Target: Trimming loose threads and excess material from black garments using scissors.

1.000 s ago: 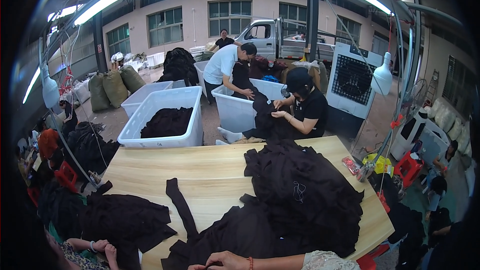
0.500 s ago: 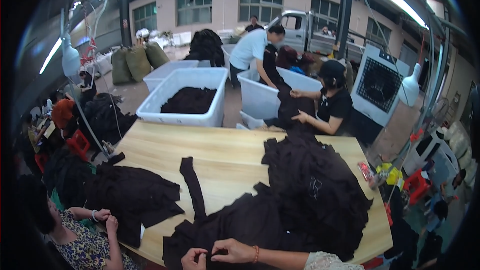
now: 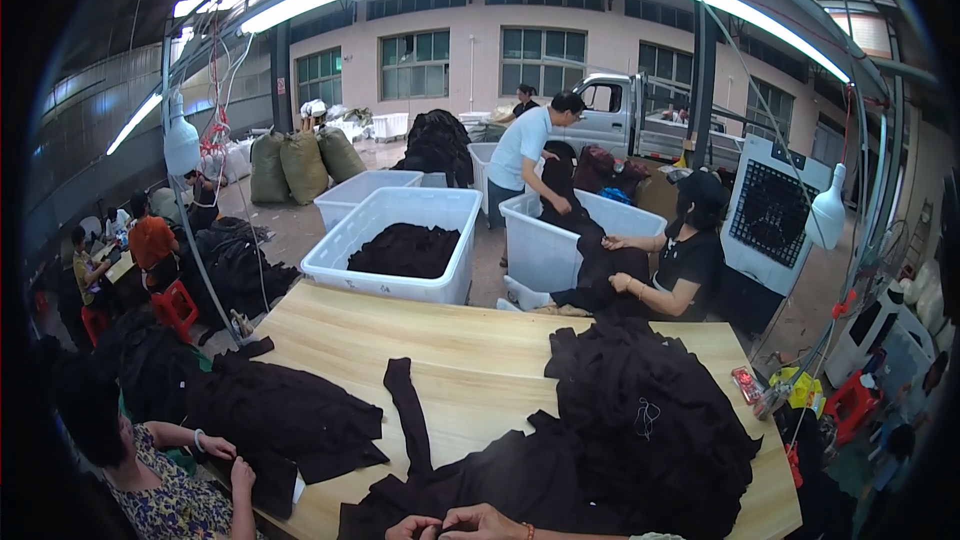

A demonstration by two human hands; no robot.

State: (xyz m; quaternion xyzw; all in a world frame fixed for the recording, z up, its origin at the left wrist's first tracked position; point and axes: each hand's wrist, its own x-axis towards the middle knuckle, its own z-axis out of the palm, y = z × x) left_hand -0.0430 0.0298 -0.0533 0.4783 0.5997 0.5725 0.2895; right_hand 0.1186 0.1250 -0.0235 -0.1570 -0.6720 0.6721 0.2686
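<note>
At the lower edge, my left hand (image 3: 412,529) and my right hand (image 3: 486,523), which wears a beaded bracelet, are close together with their fingertips pinched. They grip a small bit of a dark garment (image 3: 500,475) spread on the table in front of me. The frame's edge cuts off part of both hands, so the exact grip is partly hidden. One long dark sleeve (image 3: 405,410) stretches away from this garment across the wood. To its right rises a large heap of dark garments (image 3: 655,420), with a loose tangle of light thread (image 3: 648,418) on top.
A seated co-worker in a flowered top (image 3: 160,495) works at the table's left beside another dark garment (image 3: 285,400). Beyond the wooden table (image 3: 480,335) stand white bins (image 3: 392,280), and two people handle dark cloth there. A lamp (image 3: 826,208) hangs at right.
My view has tilted up, so the table and my hands appear lower in the picture. My hands are closer together, still pinching. The far people still hold the dark cloth.
</note>
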